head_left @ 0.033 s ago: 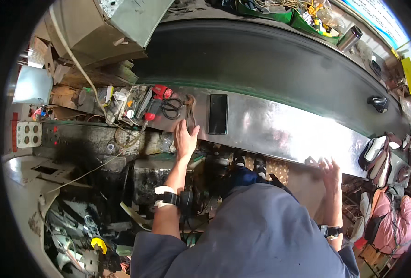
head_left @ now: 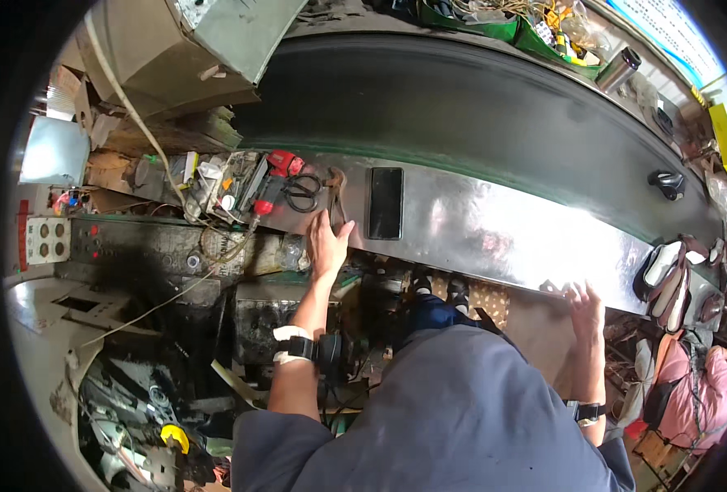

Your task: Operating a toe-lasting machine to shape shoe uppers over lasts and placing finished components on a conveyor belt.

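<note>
My left hand point(head_left: 328, 248) rests at the near edge of the metal bench top point(head_left: 462, 217), thumb apart from the fingers. Its fingertips lie by the handle ends of a pair of pincers point(head_left: 336, 190); whether they touch is hard to tell. Right of the pincers lies a black smartphone point(head_left: 386, 203). To the left are black-handled scissors point(head_left: 302, 193) and a red and grey power tool point(head_left: 279, 180). Farther right, my right hand point(head_left: 586, 305) leans on the same edge with loosely bent, parted fingers and nothing visible in them.
A dark conveyor belt point(head_left: 462, 98) runs behind the bench top. Shoes point(head_left: 667, 275) stand at the right end, and a dark shoe-like piece point(head_left: 667, 184) lies on the belt. Green bins point(head_left: 544, 45) and a metal flask point(head_left: 618, 69) sit beyond. A person in pink point(head_left: 699, 394) is at lower right.
</note>
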Demonstrator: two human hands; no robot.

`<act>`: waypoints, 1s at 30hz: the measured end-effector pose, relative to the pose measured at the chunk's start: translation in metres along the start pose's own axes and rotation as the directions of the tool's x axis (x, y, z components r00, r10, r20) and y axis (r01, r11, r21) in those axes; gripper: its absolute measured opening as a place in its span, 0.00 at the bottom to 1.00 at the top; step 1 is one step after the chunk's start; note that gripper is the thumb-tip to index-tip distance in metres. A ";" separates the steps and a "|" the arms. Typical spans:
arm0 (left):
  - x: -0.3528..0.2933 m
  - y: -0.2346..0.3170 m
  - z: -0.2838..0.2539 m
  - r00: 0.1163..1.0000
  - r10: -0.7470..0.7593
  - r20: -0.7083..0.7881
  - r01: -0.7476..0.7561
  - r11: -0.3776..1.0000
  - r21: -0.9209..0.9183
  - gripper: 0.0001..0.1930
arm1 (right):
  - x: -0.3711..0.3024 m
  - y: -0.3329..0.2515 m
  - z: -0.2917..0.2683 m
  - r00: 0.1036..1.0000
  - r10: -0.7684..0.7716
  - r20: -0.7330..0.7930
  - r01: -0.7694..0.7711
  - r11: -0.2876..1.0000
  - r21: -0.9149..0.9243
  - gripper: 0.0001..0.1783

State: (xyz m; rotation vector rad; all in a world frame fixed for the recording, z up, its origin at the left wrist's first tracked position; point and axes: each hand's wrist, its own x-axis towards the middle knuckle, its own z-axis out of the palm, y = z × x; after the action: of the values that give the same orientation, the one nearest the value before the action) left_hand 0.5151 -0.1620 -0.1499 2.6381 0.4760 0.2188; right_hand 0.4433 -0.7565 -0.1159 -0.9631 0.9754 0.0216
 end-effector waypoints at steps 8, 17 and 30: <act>0.046 -0.016 -0.010 0.884 -0.168 0.436 0.350 0.857 -0.378 0.23 | -0.067 -0.004 0.114 0.988 -0.056 0.144 0.099 0.945 -0.312 0.32; -0.029 0.106 -0.097 0.730 0.423 0.536 0.671 -0.591 -0.447 0.32 | -0.131 0.004 0.288 0.595 0.168 0.786 0.313 0.852 -0.419 0.34; -0.112 0.176 -0.159 0.835 0.443 0.325 0.540 -0.551 -0.636 0.40 | -0.191 -0.009 0.320 0.159 0.254 0.954 0.279 0.915 -0.291 0.40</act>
State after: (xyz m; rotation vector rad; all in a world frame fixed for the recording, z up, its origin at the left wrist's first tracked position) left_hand 0.4267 -0.2863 0.0632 0.3620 -0.0115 -0.2012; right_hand 0.5538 -0.4646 0.0888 -1.0471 -0.3855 0.8287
